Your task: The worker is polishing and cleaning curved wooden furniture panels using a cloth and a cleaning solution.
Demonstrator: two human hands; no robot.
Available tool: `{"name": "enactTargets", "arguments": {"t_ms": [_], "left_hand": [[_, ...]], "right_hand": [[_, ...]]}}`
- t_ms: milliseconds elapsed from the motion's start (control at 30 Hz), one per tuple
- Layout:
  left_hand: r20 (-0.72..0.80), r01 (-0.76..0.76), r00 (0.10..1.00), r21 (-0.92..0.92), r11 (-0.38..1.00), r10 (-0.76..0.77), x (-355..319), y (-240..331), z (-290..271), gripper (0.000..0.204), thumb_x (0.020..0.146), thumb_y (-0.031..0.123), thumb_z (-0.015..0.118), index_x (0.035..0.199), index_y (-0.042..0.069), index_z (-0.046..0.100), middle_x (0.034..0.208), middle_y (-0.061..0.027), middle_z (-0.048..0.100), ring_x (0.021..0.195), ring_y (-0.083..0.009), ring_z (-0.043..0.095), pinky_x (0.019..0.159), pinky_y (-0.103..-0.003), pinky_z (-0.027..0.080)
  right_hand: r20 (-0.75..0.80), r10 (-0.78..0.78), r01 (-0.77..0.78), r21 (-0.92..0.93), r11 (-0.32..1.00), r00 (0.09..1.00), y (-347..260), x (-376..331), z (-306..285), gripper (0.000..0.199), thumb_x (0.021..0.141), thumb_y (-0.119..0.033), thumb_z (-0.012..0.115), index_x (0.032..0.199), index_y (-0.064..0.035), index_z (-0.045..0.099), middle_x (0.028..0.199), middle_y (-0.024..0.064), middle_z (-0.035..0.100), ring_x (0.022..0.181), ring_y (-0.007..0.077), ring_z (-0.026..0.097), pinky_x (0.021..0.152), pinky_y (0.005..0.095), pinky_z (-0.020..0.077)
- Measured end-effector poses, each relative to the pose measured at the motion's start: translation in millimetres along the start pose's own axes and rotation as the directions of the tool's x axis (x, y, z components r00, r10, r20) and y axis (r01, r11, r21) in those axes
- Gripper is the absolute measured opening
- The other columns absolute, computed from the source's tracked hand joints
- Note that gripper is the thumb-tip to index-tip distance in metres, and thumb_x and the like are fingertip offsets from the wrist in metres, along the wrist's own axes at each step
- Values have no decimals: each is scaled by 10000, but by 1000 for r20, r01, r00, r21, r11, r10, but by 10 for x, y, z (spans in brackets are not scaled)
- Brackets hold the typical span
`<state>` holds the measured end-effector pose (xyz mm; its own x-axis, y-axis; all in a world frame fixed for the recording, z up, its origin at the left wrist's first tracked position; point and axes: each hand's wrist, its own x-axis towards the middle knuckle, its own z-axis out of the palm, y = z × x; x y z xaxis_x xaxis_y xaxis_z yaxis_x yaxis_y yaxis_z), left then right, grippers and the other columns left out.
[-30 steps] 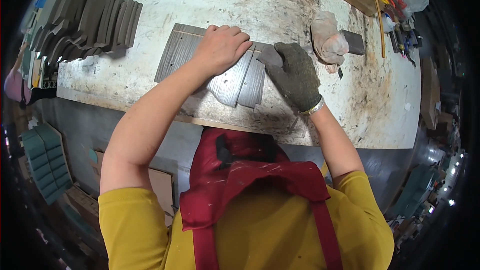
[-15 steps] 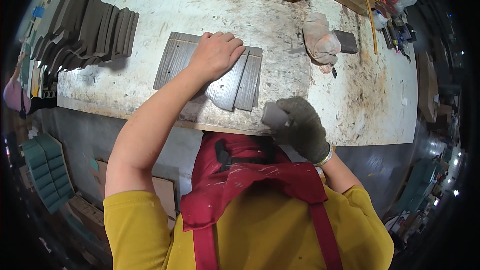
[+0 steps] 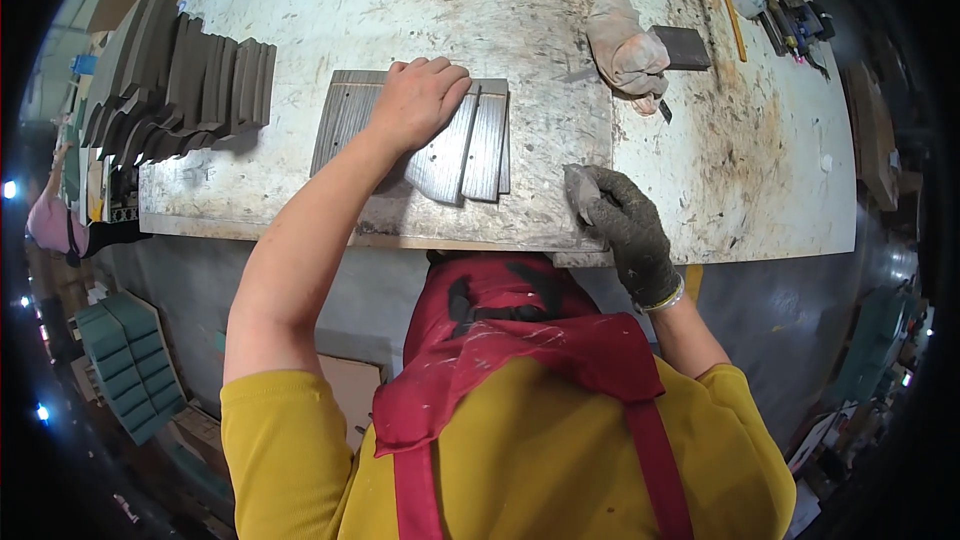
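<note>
The grey grooved panel (image 3: 420,135) lies flat on the bench (image 3: 700,140), long axis left to right. The bare left hand (image 3: 420,100) presses on it, palm flat, grasping nothing. The gloved right hand (image 3: 625,230) clenches a grey pad (image 3: 580,190) just right of the panel, at the near edge.

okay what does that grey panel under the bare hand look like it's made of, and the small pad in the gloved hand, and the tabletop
Grey panel: likely wood, stained or weathered grey; fine grain lines and routed grooves show.
Small pad in the gloved right hand: grey, matte, possibly sanding sponge or abrasive paper; too small to tell.
Tabletop: apparently board or plywood, pale coating worn and stained, brown edge showing.
The bare left hand lies flat on the panel.
</note>
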<state>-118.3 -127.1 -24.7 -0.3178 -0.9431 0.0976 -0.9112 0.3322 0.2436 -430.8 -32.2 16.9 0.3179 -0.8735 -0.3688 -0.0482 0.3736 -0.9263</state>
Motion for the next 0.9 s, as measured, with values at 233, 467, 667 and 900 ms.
{"name": "enactTargets", "arguments": {"t_ms": [233,467,667,900], "left_hand": [[-8,7,1000,217,976,-5,-10,81,9,270,989,317,522,1161,145,639,1105,-54,655,1109,-231,591,1013,-516,390],[-369,-176,929,-432,885,4,-567,475,-222,270,908,208,635,1128,51,637,1047,-169,649,961,-382,621,802,-443,504],[274,301,948,-937,177,-162,-1925,261,-493,334,959,100,618,1277,8,577,1037,-43,673,893,-101,625,792,-235,500],[336,269,844,-940,-212,-418,-2957,-486,-798,474,908,-18,662,1345,-29,479,1115,-76,638,1019,-117,602,914,-252,490]], "right_hand": [[35,15,-17,62,998,999,128,-145,123,574,927,-277,608,1381,50,477,1110,116,637,903,154,603,808,309,539],[-86,-12,51,465,884,996,-214,-160,499,499,953,-227,628,1367,13,487,1071,100,603,915,172,596,819,346,551],[134,-59,-15,492,870,989,-302,-65,1691,527,904,-147,663,1372,-2,468,1083,81,593,1010,177,600,915,338,539],[387,14,-175,384,906,922,-127,68,3197,466,888,-113,702,1305,-1,529,1162,69,623,1039,139,604,923,283,501]]}}
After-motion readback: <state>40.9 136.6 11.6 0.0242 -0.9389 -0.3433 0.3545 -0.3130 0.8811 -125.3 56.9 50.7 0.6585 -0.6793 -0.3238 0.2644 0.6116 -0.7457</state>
